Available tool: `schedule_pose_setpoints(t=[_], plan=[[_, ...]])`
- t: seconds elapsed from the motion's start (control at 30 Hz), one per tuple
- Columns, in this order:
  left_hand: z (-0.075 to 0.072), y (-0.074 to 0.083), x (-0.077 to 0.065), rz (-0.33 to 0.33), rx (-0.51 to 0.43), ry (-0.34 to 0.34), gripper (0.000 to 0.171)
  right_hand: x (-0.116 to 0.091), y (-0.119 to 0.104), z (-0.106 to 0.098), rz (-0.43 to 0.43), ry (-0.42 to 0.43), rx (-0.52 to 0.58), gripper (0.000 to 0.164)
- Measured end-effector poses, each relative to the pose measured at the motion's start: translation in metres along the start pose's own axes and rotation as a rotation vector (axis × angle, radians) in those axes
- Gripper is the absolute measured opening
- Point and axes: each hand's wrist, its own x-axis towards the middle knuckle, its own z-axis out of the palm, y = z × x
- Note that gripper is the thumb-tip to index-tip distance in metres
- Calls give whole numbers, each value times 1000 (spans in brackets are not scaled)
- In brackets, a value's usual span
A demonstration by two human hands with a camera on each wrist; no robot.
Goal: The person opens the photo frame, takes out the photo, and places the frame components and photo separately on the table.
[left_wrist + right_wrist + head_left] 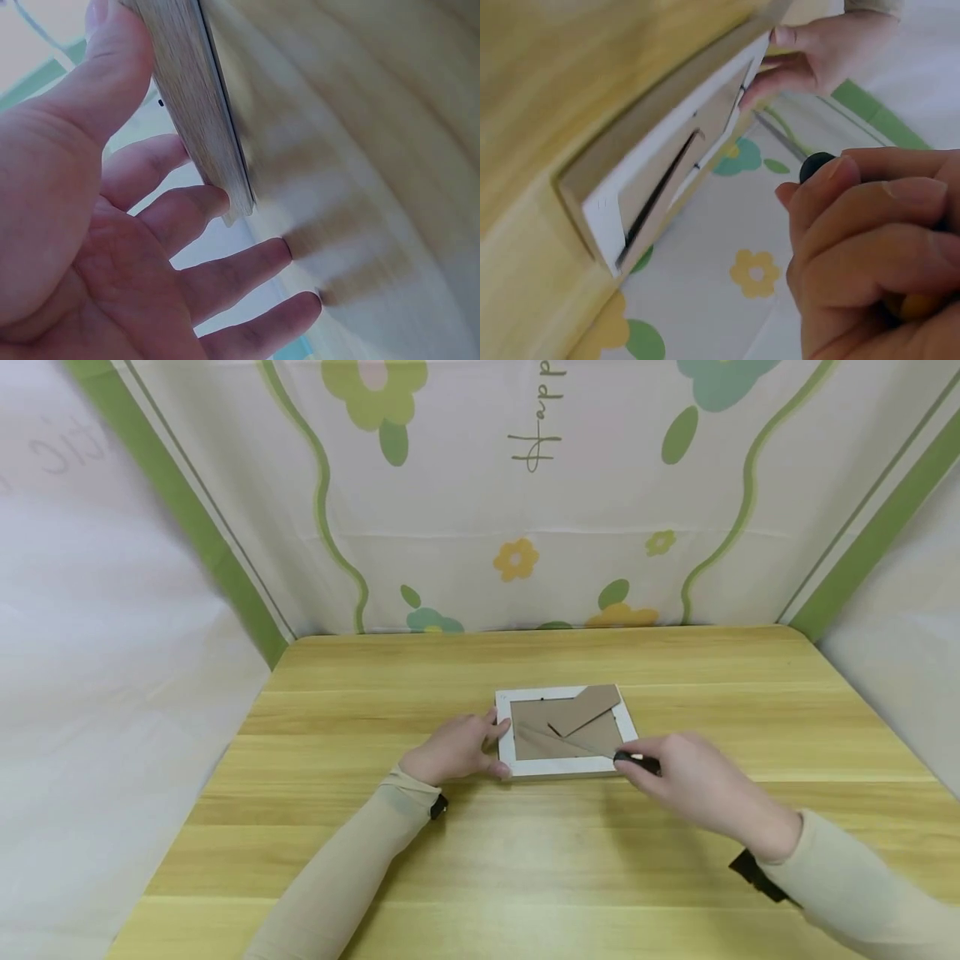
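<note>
A picture frame (555, 767) lies face down on the table, its white border round a brown backing board (536, 739). A brown easel leg (592, 706) sits slantwise on the back. My left hand (461, 747) holds the frame's left edge, thumb at the near corner, fingertips farther along the side; two of its fingers reach down to the tabletop in the left wrist view. My right hand (693, 781) grips a screwdriver (817, 166) by its dark handle, over the near right corner. The screwdriver's thin shaft (780, 136) points left across the backing.
The wooden table (510, 868) reaches to a white curtain (450, 502) with flowers and green stripes at the back. White cloth also hangs at both sides. Small dark tabs (695, 114) show along the frame's inner border.
</note>
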Motion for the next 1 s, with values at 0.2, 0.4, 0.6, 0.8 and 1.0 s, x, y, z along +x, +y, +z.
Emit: schedule_pose_setpoints(t=[0.2, 0.4, 0.6, 0.8, 1.0], plan=[[-1, 1, -1, -2, 14, 0, 86, -10, -9, 19, -7, 64, -35, 19], [-1, 2, 0, -12, 7, -1, 86, -13, -18, 28, -28, 91, -51, 18], [-2, 2, -1, -19, 6, -3, 86, -12, -31, 27, -61, 128, -142, 39], [-3, 4, -1, -19, 24, -8, 87, -9, -49, 23, -79, 145, -238, 45], [-3, 5, -1, -22, 25, -15, 87, -1, -70, 14, -54, 114, -289, 42]])
